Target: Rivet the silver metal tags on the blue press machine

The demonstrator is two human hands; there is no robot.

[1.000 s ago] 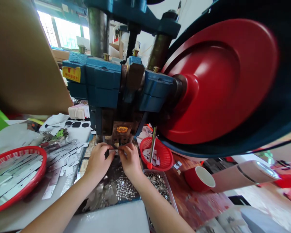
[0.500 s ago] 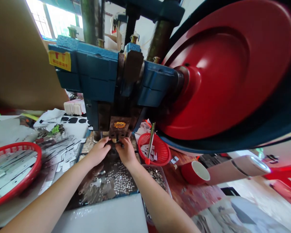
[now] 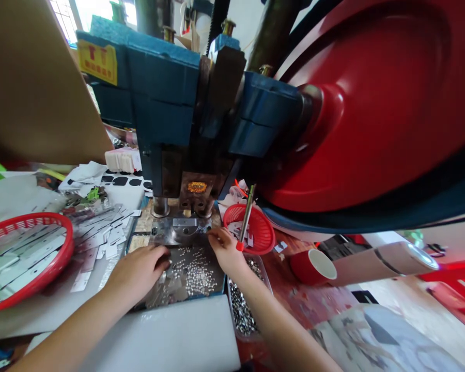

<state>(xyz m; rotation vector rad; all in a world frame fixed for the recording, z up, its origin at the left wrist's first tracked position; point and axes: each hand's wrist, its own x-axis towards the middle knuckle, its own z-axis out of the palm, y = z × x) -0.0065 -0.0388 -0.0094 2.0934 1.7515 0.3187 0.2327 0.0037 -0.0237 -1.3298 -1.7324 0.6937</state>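
My left hand [image 3: 141,269] is over the left side of the dark metal plate, near flat metal pieces [image 3: 166,292], its fingers curled down and what they hold, if anything, hidden. My right hand [image 3: 227,249] is at the right edge of the press bed, its fingertips bent together beside the die; what they pinch is too small to tell. Between the hands lies a pile of small shiny metal parts [image 3: 199,276]. A small flat metal piece [image 3: 185,222] sits on the die [image 3: 178,232] under the blue press [image 3: 158,88].
At the left a red basket [image 3: 67,243] holds flat metal strips. A red basket [image 3: 263,232] and a clear box of small parts [image 3: 243,310] stand at the right, near a red cup [image 3: 308,267]. A big red flywheel [image 3: 375,103] overhangs the right side.
Both hands have drawn back from under the press and moved apart, my left hand toward the loose parts, my right hand to the die's right side. The camera view has tilted lower.
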